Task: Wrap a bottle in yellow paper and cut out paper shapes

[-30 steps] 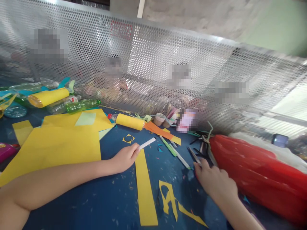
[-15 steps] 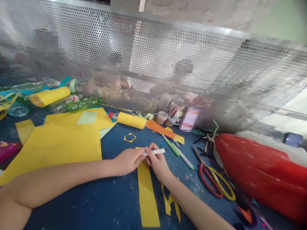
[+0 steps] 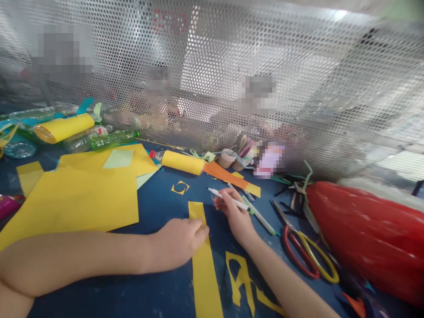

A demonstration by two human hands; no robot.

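My right hand (image 3: 236, 216) holds a white marker (image 3: 228, 198) in a writing grip, its dark tip pointing left above the blue table. My left hand (image 3: 180, 243) rests on a long yellow paper strip (image 3: 207, 278), fingers stretched across it; nothing shows in them. The strip runs from just beyond my fingers to the near edge of the view. Right of it lie yellow paper offcuts (image 3: 243, 278) with curved cut-outs. Beyond the hands is a small yellow scrap (image 3: 175, 188) with a round hole.
Large yellow sheets (image 3: 96, 198) lie at left. A yellow-wrapped bottle (image 3: 182, 162) and an orange strip (image 3: 225, 172) lie farther back. On the right are scissors (image 3: 298, 243), a green-tipped marker (image 3: 261, 218) and a red plastic bag (image 3: 364, 234). A perforated metal screen (image 3: 205, 75) stands behind.
My hands have parted. The left came down onto the yellow strip, while the right moved right and up with the marker, whose dark tip is now exposed.
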